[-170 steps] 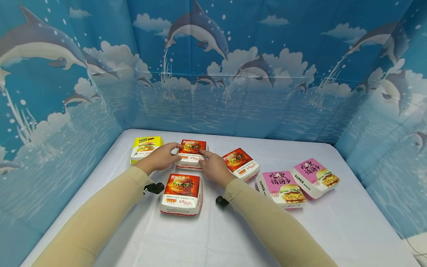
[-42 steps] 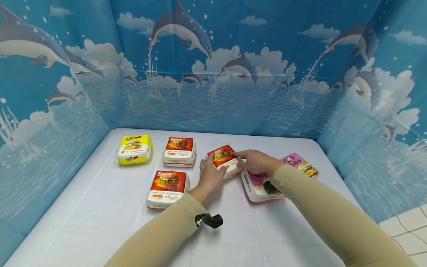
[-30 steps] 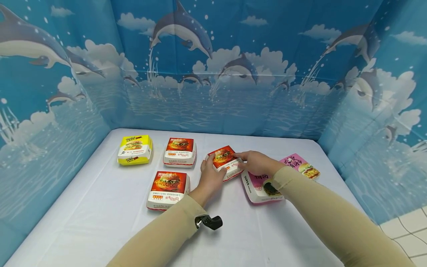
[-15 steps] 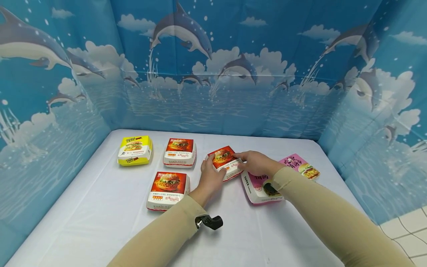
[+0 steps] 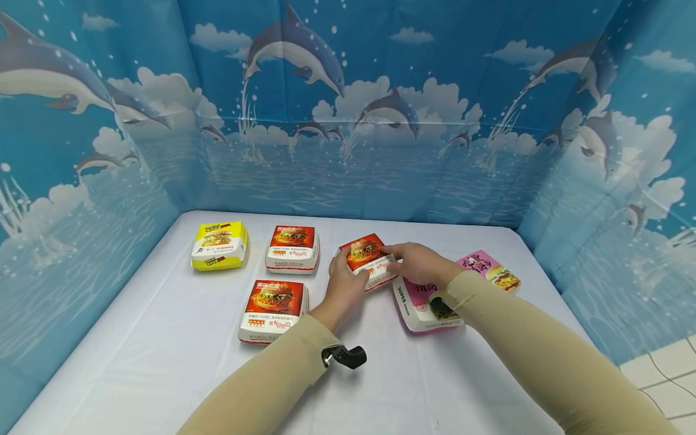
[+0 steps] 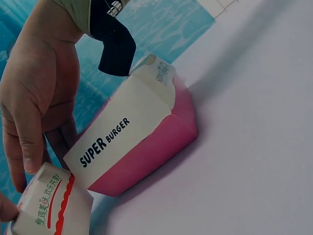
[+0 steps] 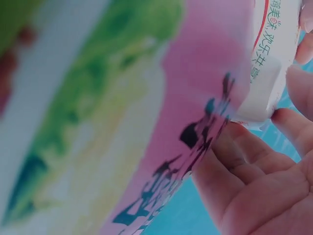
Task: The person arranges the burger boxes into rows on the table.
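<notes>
In the head view both hands hold one red-and-white burger box [image 5: 365, 252] right of the table's middle, turned at a slant. My left hand [image 5: 345, 287] grips its left side, with the thumb along the front. From the right, my right hand [image 5: 421, 264] holds the far corner and right side with thumb and fingers. Under the right forearm lies a pink burger box [image 5: 409, 307], partly covered by the wrist. In the left wrist view, the white side [image 6: 115, 129] of this pink box stands close beside the held box [image 6: 54, 205].
A yellow burger box [image 5: 220, 246] stands at the back left. Two more red burger boxes, one behind [image 5: 293, 249] and one in front [image 5: 273, 311], stand left of the hands. Another pink box [image 5: 489, 269] lies at the right behind the sleeve. Dolphin-printed curtains [image 5: 337, 175] enclose the white table [image 5: 136, 344].
Earlier both hands were on the red box at the back; they have since moved right to the slanted one. In the last half second that box and both hands shift slightly up in view.
</notes>
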`<action>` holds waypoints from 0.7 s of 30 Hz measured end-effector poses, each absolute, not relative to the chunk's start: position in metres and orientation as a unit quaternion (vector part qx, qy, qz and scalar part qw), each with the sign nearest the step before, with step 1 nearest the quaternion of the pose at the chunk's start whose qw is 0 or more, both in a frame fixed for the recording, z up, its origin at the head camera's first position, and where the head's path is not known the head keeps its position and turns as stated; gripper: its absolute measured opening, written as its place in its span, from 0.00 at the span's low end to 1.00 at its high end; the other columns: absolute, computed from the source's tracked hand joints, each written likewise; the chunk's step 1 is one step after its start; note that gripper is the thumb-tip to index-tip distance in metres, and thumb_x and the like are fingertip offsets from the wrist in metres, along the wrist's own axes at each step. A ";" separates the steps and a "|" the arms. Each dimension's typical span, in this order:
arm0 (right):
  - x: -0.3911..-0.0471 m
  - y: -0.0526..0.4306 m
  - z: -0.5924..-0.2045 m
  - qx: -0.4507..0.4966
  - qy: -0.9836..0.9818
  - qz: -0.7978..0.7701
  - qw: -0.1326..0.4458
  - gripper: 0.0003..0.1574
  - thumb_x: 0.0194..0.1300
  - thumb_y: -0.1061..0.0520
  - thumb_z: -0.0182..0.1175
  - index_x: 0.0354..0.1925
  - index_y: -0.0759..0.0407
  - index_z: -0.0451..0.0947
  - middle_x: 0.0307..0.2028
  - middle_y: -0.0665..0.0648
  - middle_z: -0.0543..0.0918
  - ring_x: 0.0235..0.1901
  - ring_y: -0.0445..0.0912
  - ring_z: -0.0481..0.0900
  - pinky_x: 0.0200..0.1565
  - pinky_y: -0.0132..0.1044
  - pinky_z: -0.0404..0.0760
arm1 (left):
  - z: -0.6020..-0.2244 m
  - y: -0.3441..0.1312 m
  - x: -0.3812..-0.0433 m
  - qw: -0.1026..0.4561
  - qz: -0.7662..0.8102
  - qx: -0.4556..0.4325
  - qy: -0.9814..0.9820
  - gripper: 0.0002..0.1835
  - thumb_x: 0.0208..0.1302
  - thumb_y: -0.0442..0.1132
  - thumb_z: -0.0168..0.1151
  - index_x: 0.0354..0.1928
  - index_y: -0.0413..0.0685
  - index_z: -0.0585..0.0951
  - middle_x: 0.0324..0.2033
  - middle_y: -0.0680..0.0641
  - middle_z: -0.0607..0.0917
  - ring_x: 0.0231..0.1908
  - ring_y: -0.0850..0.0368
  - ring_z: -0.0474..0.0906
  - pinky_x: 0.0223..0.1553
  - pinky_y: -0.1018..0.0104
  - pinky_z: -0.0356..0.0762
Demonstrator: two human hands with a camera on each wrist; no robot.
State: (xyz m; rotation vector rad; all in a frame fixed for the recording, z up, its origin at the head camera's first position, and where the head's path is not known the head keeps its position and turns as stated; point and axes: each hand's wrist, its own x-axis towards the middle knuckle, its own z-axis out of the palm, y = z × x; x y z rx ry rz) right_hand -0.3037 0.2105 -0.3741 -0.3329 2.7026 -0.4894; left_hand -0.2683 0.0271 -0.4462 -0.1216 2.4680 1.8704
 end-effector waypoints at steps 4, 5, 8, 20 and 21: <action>-0.304 0.210 -0.371 -0.116 0.961 -0.176 0.177 0.39 0.80 0.44 0.58 0.82 0.42 0.60 0.71 0.63 0.76 0.52 0.49 0.76 0.52 0.44 0.77 | -0.442 0.029 -0.271 0.021 0.610 -0.044 0.791 0.40 0.71 0.41 0.60 0.83 0.55 0.58 0.84 0.39 0.48 0.82 0.38 0.51 0.79 0.39 0.58; -0.304 0.210 -0.370 -0.117 0.962 -0.177 0.174 0.39 0.80 0.45 0.57 0.82 0.42 0.60 0.70 0.63 0.76 0.50 0.49 0.76 0.50 0.44 0.77 | -0.440 0.030 -0.271 0.021 0.609 -0.046 0.791 0.40 0.71 0.41 0.59 0.83 0.56 0.58 0.84 0.39 0.47 0.82 0.38 0.51 0.79 0.39 0.58; -0.304 0.210 -0.369 -0.116 0.962 -0.182 0.166 0.38 0.80 0.45 0.57 0.82 0.43 0.60 0.68 0.64 0.78 0.45 0.49 0.77 0.45 0.41 0.78 | -0.437 0.031 -0.274 0.017 0.608 -0.049 0.792 0.40 0.71 0.41 0.59 0.83 0.56 0.58 0.84 0.39 0.48 0.82 0.37 0.51 0.79 0.39 0.58; -0.306 0.202 -0.370 -0.084 0.963 -0.220 0.130 0.36 0.80 0.48 0.56 0.81 0.48 0.63 0.64 0.64 0.81 0.43 0.48 0.79 0.36 0.36 0.77 | -0.433 0.029 -0.293 -0.002 0.609 -0.044 0.792 0.35 0.75 0.40 0.53 0.82 0.54 0.60 0.81 0.45 0.62 0.79 0.46 0.61 0.78 0.43 0.61; -0.306 0.201 -0.370 -0.081 0.964 -0.220 0.128 0.36 0.80 0.48 0.56 0.81 0.48 0.63 0.63 0.63 0.82 0.42 0.47 0.80 0.35 0.35 0.77 | -0.433 0.028 -0.294 -0.002 0.610 -0.047 0.791 0.35 0.75 0.40 0.52 0.82 0.53 0.60 0.81 0.45 0.63 0.78 0.47 0.62 0.78 0.44 0.62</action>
